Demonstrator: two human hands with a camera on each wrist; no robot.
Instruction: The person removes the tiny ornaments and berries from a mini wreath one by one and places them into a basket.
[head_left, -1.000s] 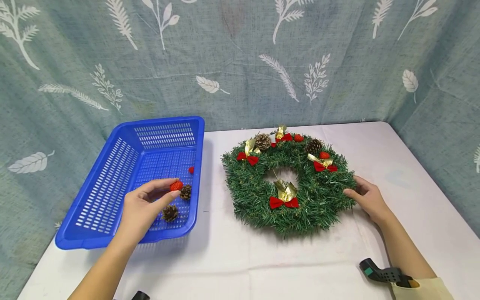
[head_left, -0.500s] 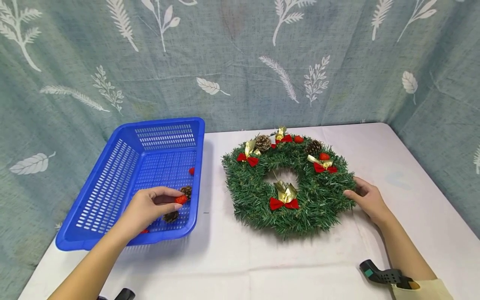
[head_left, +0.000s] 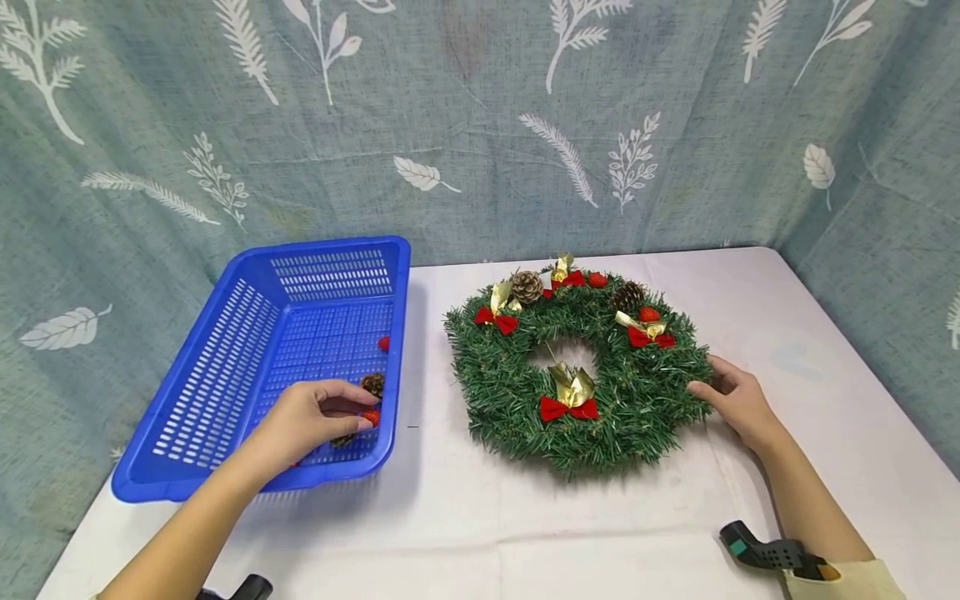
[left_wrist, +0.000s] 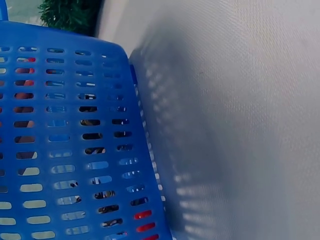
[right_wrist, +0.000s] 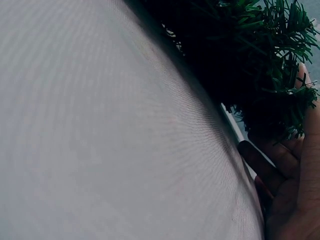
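Note:
In the head view, my left hand [head_left: 303, 421] reaches into the blue plastic basket [head_left: 191, 342] and pinches a red berry ornament [head_left: 370, 417] between thumb and fingers, low beside the basket's right wall. A pinecone [head_left: 372, 383] lies just beyond the fingers, and another pinecone [head_left: 342, 440] is mostly hidden under the hand. My right hand [head_left: 738, 400] holds the right edge of the green wreath [head_left: 510, 383], thumb at the near side. The right wrist view shows fingers [right_wrist: 267, 172] beneath the wreath's edge. Through the basket slots in the left wrist view, the left hand shows only in part.
The wreath lies on a white-covered table [head_left: 450, 517] and bears red bows [head_left: 567, 408] with gold ribbon, pinecones [head_left: 527, 287] and red berries [head_left: 597, 279]. Another red berry [head_left: 384, 342] lies in the basket. A patterned curtain [head_left: 480, 125] hangs behind the table.
My left hand has lowered the red berry ornament towards the basket's floor, moving slightly right and nearer to me. The right hand and the wreath have stayed put.

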